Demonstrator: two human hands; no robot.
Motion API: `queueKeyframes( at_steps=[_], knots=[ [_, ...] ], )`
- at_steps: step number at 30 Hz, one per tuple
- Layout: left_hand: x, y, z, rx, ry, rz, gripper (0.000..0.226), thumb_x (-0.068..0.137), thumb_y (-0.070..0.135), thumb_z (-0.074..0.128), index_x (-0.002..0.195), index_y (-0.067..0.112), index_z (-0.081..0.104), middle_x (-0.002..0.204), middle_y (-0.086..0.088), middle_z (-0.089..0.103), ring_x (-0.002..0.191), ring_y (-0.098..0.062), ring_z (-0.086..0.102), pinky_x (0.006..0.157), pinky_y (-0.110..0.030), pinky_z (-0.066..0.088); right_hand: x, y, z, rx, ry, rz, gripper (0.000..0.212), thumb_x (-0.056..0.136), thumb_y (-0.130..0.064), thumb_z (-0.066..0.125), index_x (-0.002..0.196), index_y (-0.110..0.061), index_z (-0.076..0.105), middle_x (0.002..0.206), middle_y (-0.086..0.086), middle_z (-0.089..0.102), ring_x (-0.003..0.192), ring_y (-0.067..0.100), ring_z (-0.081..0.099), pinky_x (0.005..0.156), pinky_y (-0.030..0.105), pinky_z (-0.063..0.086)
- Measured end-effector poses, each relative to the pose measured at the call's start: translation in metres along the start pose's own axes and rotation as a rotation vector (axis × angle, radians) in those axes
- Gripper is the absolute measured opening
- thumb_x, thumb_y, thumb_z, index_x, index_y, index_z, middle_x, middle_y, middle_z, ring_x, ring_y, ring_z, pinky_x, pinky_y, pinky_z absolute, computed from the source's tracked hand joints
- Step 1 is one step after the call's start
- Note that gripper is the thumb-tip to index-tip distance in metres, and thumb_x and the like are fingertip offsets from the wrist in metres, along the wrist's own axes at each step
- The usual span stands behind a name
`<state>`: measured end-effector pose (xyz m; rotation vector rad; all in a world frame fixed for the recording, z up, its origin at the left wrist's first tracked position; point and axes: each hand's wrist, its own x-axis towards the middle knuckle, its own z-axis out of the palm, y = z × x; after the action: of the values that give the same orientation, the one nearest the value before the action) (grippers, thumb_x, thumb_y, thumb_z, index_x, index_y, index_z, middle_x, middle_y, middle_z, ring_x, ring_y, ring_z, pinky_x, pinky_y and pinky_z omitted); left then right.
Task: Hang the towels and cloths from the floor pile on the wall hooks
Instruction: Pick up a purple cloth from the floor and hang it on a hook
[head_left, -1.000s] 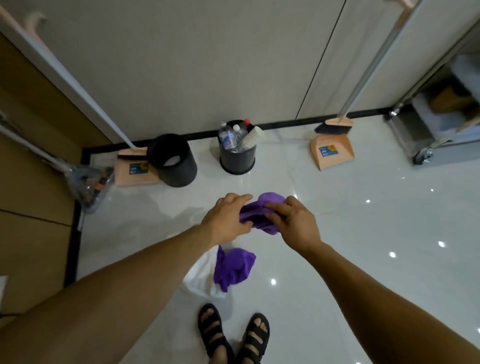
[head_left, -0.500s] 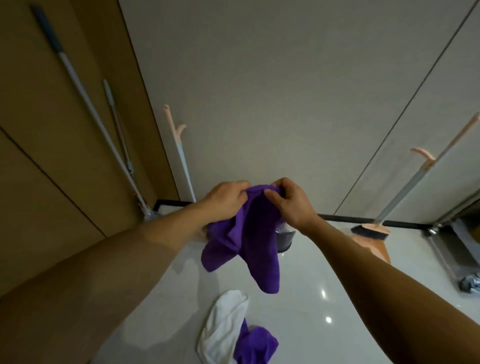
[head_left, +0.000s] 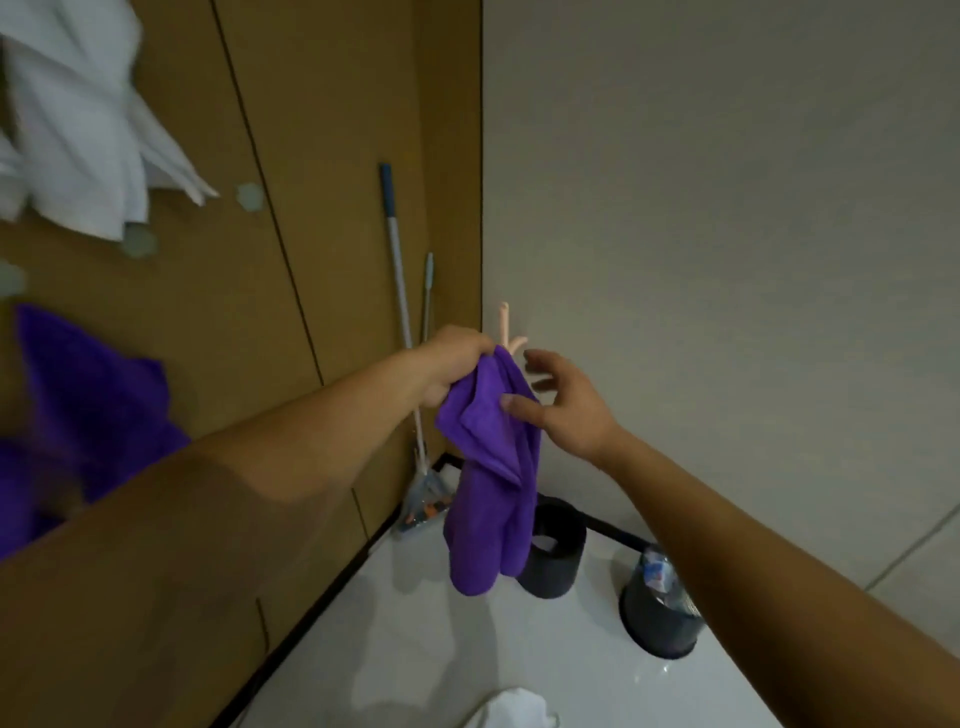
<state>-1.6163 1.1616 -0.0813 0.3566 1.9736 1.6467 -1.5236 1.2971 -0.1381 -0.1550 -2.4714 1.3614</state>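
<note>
My left hand (head_left: 451, 370) grips the top of a purple cloth (head_left: 493, 478), which hangs down in folds in mid-air. Beside it my right hand (head_left: 563, 402) is spread open, its thumb touching the cloth's upper edge. On the brown wall at the left hang a white towel (head_left: 78, 119) and another purple cloth (head_left: 88, 410). Small pale round hooks (head_left: 250, 196) dot that wall near the white towel. A white cloth (head_left: 511, 709) lies on the floor at the bottom edge.
A blue-handled mop (head_left: 400, 291) leans in the corner beside a thinner pole (head_left: 427, 296). A pink broom handle (head_left: 505, 322) rises behind my hands. A black bin (head_left: 553, 551) and a second bin holding bottles (head_left: 657, 603) stand on the glossy white floor by the grey wall.
The view swung up and left from the floor to the brown wall. The purple cloth rose with my hands. My right hand let go of it and opened; my left hand keeps its grip.
</note>
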Motion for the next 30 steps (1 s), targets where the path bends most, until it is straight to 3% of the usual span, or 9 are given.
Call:
queueKeyframes(
  at_steps=[2,6,8,11,14,18,22,26,30],
  knots=[
    [-0.010,0.007,-0.010,-0.099,0.048,-0.051,0.020,0.091,0.004,0.042,0.097,0.002,0.061,0.089,-0.021,0.059,0.081,-0.030,0.059,0.081,-0.044,0.052,0.002,-0.008,0.007,0.100,-0.150,0.016,0.074,0.076,-0.040,0.079,0.137,-0.016,0.046,0.122,-0.004,0.053,0.110,0.016,0.057,0.088,0.027,0.047],
    [-0.030,0.022,-0.029,-0.317,0.209,-0.060,0.023,0.094,0.004,0.034,0.077,0.008,0.050,0.060,-0.010,0.059,0.051,-0.019,0.060,0.048,-0.029,0.054,0.001,-0.028,0.019,0.190,-0.016,-0.173,0.081,0.061,-0.063,0.077,0.128,-0.023,0.051,0.115,-0.015,0.058,0.097,0.002,0.060,0.077,0.013,0.046],
    [-0.039,0.024,-0.038,-0.426,0.254,-0.070,0.021,0.097,0.004,0.030,0.088,0.005,0.050,0.068,-0.014,0.060,0.057,-0.023,0.062,0.049,-0.038,0.056,0.000,-0.035,0.027,0.119,-0.157,-0.251,0.079,0.056,-0.055,0.085,0.123,-0.031,0.050,0.103,-0.023,0.061,0.089,-0.003,0.062,0.072,0.011,0.048],
    [-0.050,0.017,-0.049,-0.458,0.307,-0.059,0.020,0.101,0.010,0.030,0.111,0.008,0.047,0.085,-0.015,0.060,0.065,-0.025,0.064,0.053,-0.040,0.058,0.006,-0.041,0.038,0.040,0.004,-0.298,0.046,0.079,-0.029,0.076,0.121,-0.022,0.056,0.095,-0.016,0.063,0.084,0.005,0.063,0.076,0.023,0.052],
    [-0.065,0.005,-0.062,-0.304,0.389,-0.042,0.023,0.101,0.018,0.034,0.115,0.016,0.053,0.086,-0.008,0.062,0.063,-0.019,0.065,0.050,-0.028,0.056,0.013,-0.053,0.040,0.213,0.124,-0.300,0.014,0.091,-0.012,0.061,0.102,-0.019,0.066,0.090,-0.008,0.067,0.086,0.010,0.065,0.078,0.025,0.051],
    [-0.099,-0.007,-0.079,0.130,0.302,-0.189,0.019,0.094,0.025,0.042,0.092,0.015,0.058,0.068,0.000,0.067,0.053,-0.014,0.066,0.057,-0.026,0.048,0.016,-0.070,0.046,0.339,0.028,-0.291,0.013,0.091,-0.013,0.063,0.094,-0.025,0.066,0.087,-0.011,0.068,0.075,-0.010,0.060,0.073,0.012,0.049],
    [-0.125,-0.009,-0.091,0.566,0.295,-0.160,0.025,0.084,0.040,0.056,0.080,0.016,0.062,0.058,0.002,0.050,0.046,-0.015,0.051,0.050,-0.022,0.039,0.017,-0.090,0.066,0.379,-0.103,-0.268,0.013,0.093,-0.019,0.061,0.105,-0.014,0.061,0.095,0.002,0.068,0.083,0.008,0.063,0.079,0.026,0.051],
    [-0.136,-0.014,-0.106,0.266,0.295,0.090,0.022,0.090,0.036,0.057,0.097,0.018,0.067,0.089,0.000,0.061,0.087,-0.015,0.055,0.080,-0.034,0.045,0.012,-0.111,0.087,0.292,-0.181,-0.350,0.016,0.097,-0.024,0.055,0.104,-0.011,0.062,0.093,0.003,0.068,0.084,0.012,0.062,0.079,0.029,0.048],
    [-0.142,-0.023,-0.124,0.024,0.155,0.170,0.012,0.091,0.024,0.060,0.091,0.012,0.063,0.082,-0.006,0.068,0.075,-0.018,0.064,0.085,-0.043,0.053,0.007,-0.126,0.100,0.316,-0.182,-0.289,0.015,0.097,-0.021,0.055,0.102,-0.009,0.063,0.090,0.004,0.066,0.086,0.017,0.061,0.082,0.036,0.048]
  ],
)
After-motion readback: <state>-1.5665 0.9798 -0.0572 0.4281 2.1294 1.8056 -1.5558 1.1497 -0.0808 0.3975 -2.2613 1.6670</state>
